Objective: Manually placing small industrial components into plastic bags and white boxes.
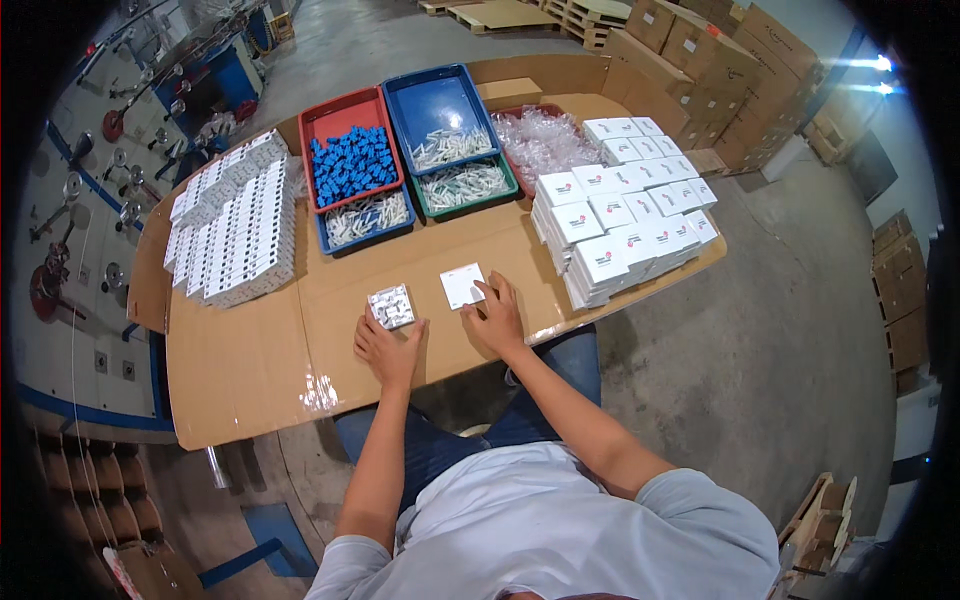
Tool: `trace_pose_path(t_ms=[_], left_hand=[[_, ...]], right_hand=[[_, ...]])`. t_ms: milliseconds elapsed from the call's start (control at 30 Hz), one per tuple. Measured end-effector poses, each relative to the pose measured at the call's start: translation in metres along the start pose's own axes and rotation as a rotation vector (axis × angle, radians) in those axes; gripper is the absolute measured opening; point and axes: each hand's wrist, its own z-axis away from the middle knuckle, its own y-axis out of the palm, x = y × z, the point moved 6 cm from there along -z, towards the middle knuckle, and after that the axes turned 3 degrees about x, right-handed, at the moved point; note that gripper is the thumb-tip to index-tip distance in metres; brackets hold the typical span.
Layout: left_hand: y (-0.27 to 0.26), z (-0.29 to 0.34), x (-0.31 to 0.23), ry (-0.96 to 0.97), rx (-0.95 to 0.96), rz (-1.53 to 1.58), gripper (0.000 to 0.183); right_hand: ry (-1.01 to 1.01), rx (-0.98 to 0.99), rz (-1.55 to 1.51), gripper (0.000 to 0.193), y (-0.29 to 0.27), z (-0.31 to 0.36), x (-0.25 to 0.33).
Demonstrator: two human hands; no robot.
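Note:
My left hand is closed around the near edge of a small white square tray-like piece, thumb on one side and fingers on the other. White moulded shapes fill the piece's upper face. To its right, a flat white square plate lies on the cardboard-covered table. My right hand grips that plate by its right edge with the fingertips. The undersides of both pieces are hidden.
Stacked white units stand at the left, piled white square boxes at the right. Farther back are a red tray of blue parts, a blue tray of white parts, a green tray and clear plastic bags.

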Motion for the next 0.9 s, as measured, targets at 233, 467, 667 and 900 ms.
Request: trace_pose_path(t_ms=[233,467,667,900], left_hand=[[-0.001,-0.003,0.001,0.002,0.041,-0.016,0.114],[-0.002,-0.013,-0.012,-0.014,0.104,-0.045,0.113],[0.004,-0.019,-0.013,-0.006,0.118,-0.070,0.112],[0.003,-0.024,-0.011,-0.004,0.155,-0.064,0.110]], right_hand=[[0.125,0.275,-0.311,0.039,-0.048,-0.041,0.016],[0.031,0.342,-0.217,0.026,-0.118,-0.234,-0.037],[0.127,0.207,0.614,0.026,-0.142,-0.403,-0.184],[0.054,0.146,0.920,0.020,-0.135,-0.477,-0.277]])
